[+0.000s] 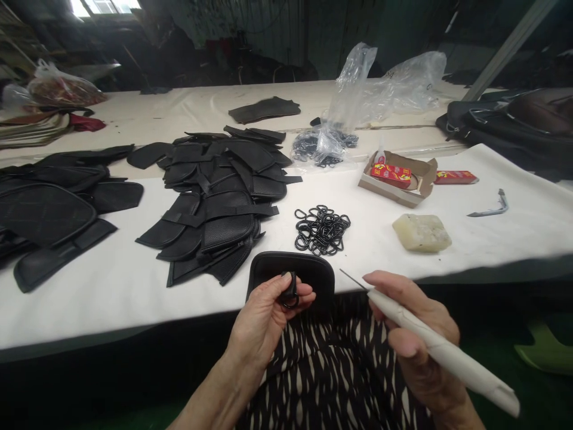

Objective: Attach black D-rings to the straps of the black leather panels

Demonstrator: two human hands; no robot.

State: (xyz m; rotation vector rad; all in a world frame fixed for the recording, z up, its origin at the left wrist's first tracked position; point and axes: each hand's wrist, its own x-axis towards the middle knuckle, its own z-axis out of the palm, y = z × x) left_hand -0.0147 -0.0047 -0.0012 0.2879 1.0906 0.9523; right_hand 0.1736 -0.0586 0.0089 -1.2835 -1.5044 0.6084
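A dim workshop, with a long white worktop [111,286] running across the view and the person seated at its near edge, a black-and-white patterned garment [331,370] over the lap

The left hand [264,316] comes up from below, palm turned toward the camera, fingers curled in and thumb pressed down so that a small black ring [289,292] is pinched at the fingertips. The ring stands roughly upright in the pinch, just in front of a rounded black leather piece [293,272] that hangs over the worktop edge, touching or nearly touching the fingers.

The right hand [416,328] is closed around a white paper-wrapped awl [443,352], held like a pen. Its long axis runs from lower right to upper left, the thin metal point [351,278] aimed toward the leather piece and the ring, though still apart from both.

Beyond the hands lies a loose heap of black rings [322,230], and left of it a spread pile of cut black leather parts [215,197]. To the right sit a pale wax block [422,232], an open cardboard box [398,176] with red packets, and a small metal tool [490,208]. A clear plastic bag [353,101] stands farther back
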